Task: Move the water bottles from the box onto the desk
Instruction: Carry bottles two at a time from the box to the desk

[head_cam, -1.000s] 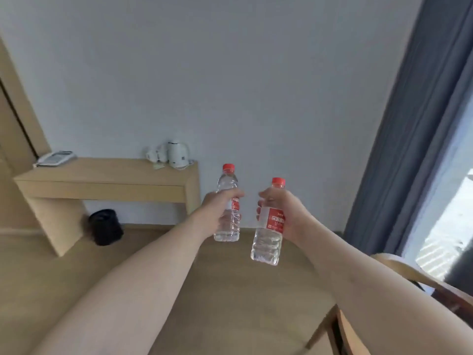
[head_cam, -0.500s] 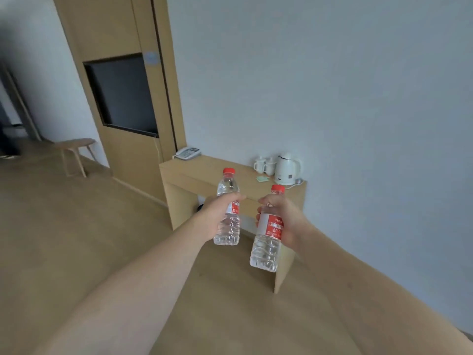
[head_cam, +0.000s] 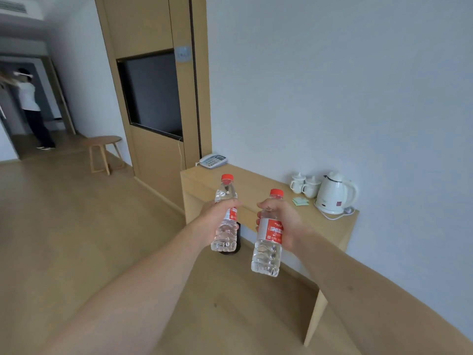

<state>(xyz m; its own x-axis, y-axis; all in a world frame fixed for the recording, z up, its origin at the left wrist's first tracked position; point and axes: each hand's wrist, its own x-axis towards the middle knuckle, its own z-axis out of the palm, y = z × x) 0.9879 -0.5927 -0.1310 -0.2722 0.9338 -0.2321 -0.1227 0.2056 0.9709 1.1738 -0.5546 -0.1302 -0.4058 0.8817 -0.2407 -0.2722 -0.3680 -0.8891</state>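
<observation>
I carry two clear water bottles with red caps and red labels, both upright in the air in front of the desk. My left hand [head_cam: 217, 216] grips the left bottle [head_cam: 225, 234] around its middle. My right hand [head_cam: 284, 224] grips the right bottle [head_cam: 267, 249] at its label. The light wooden desk [head_cam: 256, 185] stands against the white wall just beyond the bottles. The box is not in view.
On the desk sit a telephone [head_cam: 213, 160], two white cups [head_cam: 305, 186], a white kettle [head_cam: 335, 193] with its cord, and a small green note pad [head_cam: 300, 201]. A dark bin [head_cam: 236, 242] stands under the desk. A stool [head_cam: 103, 152] and another person [head_cam: 30, 108] are far left.
The view has swung left and closed in on the desk, which now looks larger and nearer. Both hands keep holding their bottles in the same way.
</observation>
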